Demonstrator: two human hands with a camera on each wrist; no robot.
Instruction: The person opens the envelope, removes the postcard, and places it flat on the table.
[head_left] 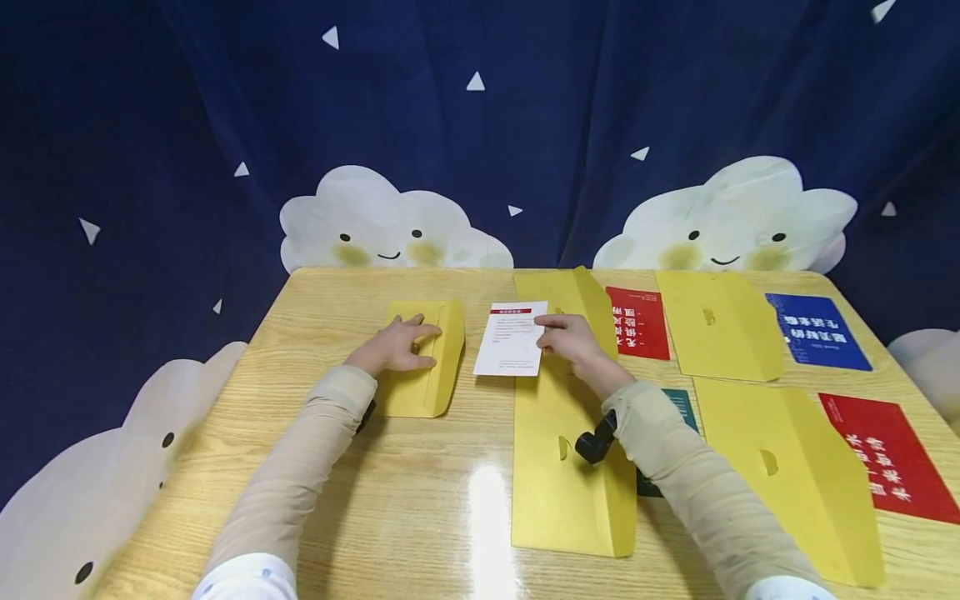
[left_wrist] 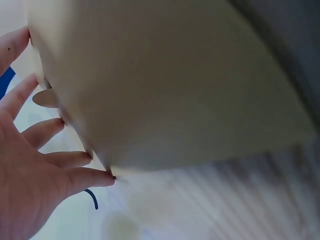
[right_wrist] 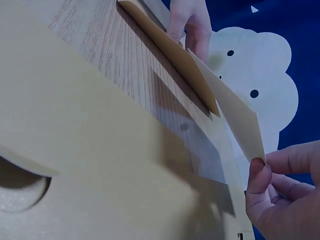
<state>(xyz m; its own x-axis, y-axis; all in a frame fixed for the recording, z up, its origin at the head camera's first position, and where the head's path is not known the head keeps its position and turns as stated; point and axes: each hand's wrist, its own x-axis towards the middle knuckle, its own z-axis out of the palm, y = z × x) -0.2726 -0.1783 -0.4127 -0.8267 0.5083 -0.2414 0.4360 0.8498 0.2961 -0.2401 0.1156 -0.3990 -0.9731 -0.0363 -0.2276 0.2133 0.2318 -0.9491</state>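
A white printed card point(head_left: 512, 342) with a red band near its top is pinched at its edge by my right hand point(head_left: 573, 340). In the right wrist view, the thumb and fingers of that hand point(right_wrist: 290, 187) grip a corner of the tilted card point(right_wrist: 235, 110). My left hand point(head_left: 396, 343) lies on a small yellow envelope point(head_left: 405, 400) at the left, fingers spread toward its flap side. Seen from the left wrist, its fingertips touch along the edge of the envelope point(left_wrist: 165, 90). The envelope's flap point(head_left: 450, 358) lifts along its right side.
Two larger yellow envelopes point(head_left: 551, 508) lie in a column under my right arm. Further right are more yellow envelopes point(head_left: 712, 325), red cards point(head_left: 645, 321), a blue card point(head_left: 821, 332) and a dark green card point(head_left: 678, 408). A dark blue cloud-patterned curtain point(head_left: 540, 117) hangs behind the wooden table point(head_left: 405, 517).
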